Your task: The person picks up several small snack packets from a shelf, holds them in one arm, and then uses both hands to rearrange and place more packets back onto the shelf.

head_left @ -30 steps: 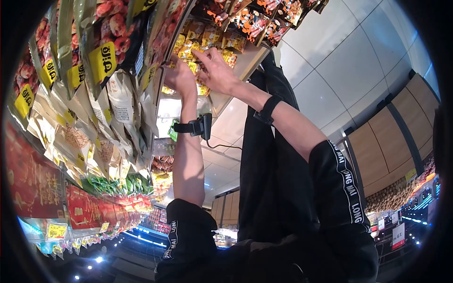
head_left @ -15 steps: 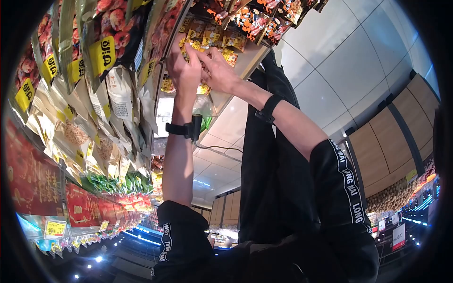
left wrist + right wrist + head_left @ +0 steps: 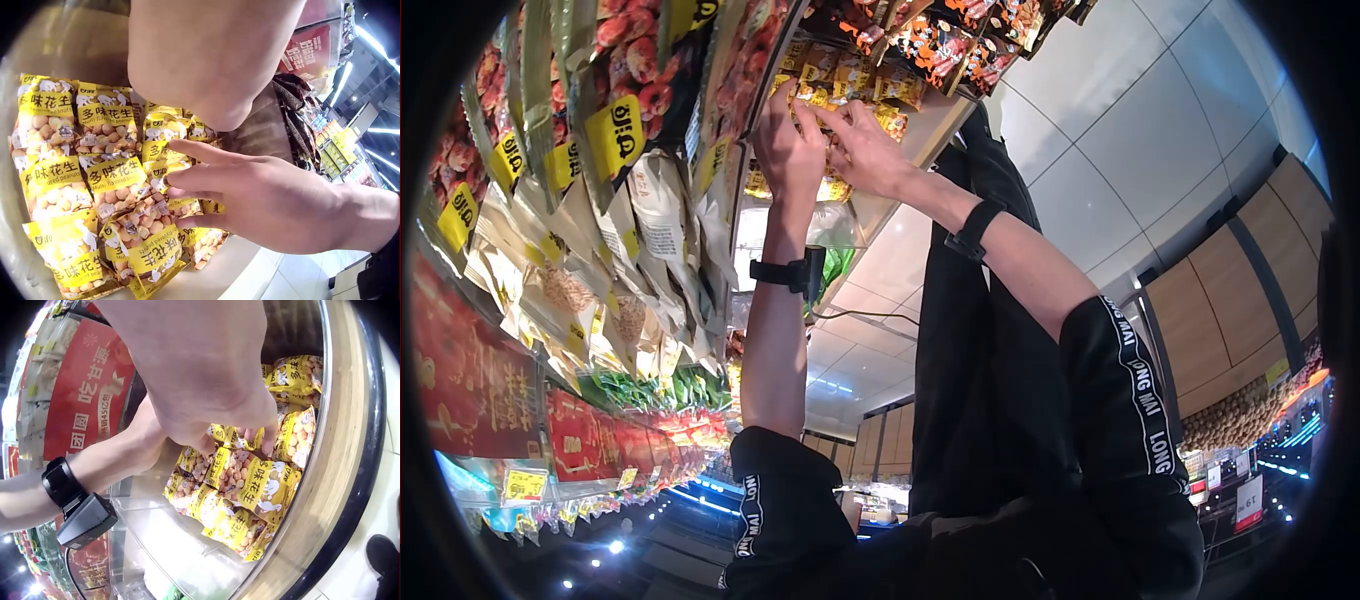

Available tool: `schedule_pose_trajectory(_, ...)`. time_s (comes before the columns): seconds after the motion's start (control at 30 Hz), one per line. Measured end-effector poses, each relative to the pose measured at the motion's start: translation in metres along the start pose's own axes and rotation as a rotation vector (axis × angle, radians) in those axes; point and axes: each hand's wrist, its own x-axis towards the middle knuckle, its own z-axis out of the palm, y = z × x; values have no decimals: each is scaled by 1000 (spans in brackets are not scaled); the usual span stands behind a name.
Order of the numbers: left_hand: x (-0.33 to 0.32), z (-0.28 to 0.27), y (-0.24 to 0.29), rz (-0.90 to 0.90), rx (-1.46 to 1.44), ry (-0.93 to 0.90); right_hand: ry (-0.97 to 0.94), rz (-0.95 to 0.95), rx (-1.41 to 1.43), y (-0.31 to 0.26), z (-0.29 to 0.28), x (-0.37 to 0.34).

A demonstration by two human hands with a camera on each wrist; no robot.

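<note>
Yellow peanut packets (image 3: 53, 181) labelled "Multi-flavored peanuts" lie in overlapping rows inside a bin with a clear wall (image 3: 150, 540). My right hand (image 3: 868, 155) reaches over them, its fingers nearly straight. In the left wrist view, the right hand's fingertips (image 3: 178, 181) rest on packets in the right-hand row. Side by side with it, my left hand (image 3: 792, 150) extends over the same packets, thumb toward the right hand. The back of the left hand (image 3: 212, 56) hides its fingers in the left wrist view, so I cannot tell whether it grips a packet.
Hanging snack bags (image 3: 635, 130) crowd the left side close to my left arm. Dark and orange packets (image 3: 945, 45) lie beyond the bin. A wooden rim (image 3: 350, 425) edges the display, with tiled floor (image 3: 1120, 150) to the right. A cable (image 3: 860, 315) trails from the left wrist camera.
My left hand has come forward over the packets, beside the right hand, and its forearm has shifted left. The right hand has stayed nearly in place.
</note>
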Motion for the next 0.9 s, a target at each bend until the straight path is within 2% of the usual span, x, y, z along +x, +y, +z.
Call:
schedule_pose_trajectory(0.1,-5,-6,8,-34,-38,-21,3,-4,-3,0,0,-2)
schedule_pose_trajectory(0.17,-14,-16,19,-158,-58,-99,22,-31,7,3,4,-4)
schedule_pose_trajectory(0.27,-51,-27,38,-67,-159,8,26,-71,57,-4,-3,-20)
schedule_pose_trajectory(0.33,-84,-45,61,-194,-133,-117,13,-105,89,-10,-17,-38)
schedule_pose_trajectory(0.4,-126,-62,90,-313,-289,-129,-104,-67,10,-4,-25,-64)
schedule_pose_trajectory(0.47,-176,-83,112,-402,-434,-299,-168,15,42,-5,-45,-99)
schedule_pose_trajectory(0.53,-235,-100,128,-515,-534,-413,-165,-1,-25,5,-66,-140)
schedule_pose_trajectory(0.6,-304,-118,132,-673,-526,-620,-253,148,-21,-7,-103,-181)
schedule_pose_trajectory(0.67,-391,-117,120,-922,-544,-691,-175,104,-205,20,-127,-229)
schedule_pose_trajectory(0.7,-422,-121,116,-1097,-636,-647,-192,219,-279,41,-141,-255)
schedule_pose_trajectory(0.73,-446,-132,117,-1274,-737,-600,-267,393,-473,53,-159,-274)
schedule_pose_trajectory(0.77,-461,-145,120,-1336,-727,-596,-235,472,-591,109,-168,-308)
schedule_pose_trajectory(0.8,-467,-154,120,-1391,-719,-587,-237,515,-609,125,-187,-338)
schedule_pose_trajectory(0.83,-467,-162,126,-1395,-748,-522,-314,491,-620,162,-209,-369)
schedule_pose_trajectory(0.87,-467,-172,134,-1520,-852,-431,-319,430,-682,227,-225,-400)
schedule_pose_trajectory(0.9,-470,-177,141,-1640,-966,-339,-330,380,-720,217,-243,-374)
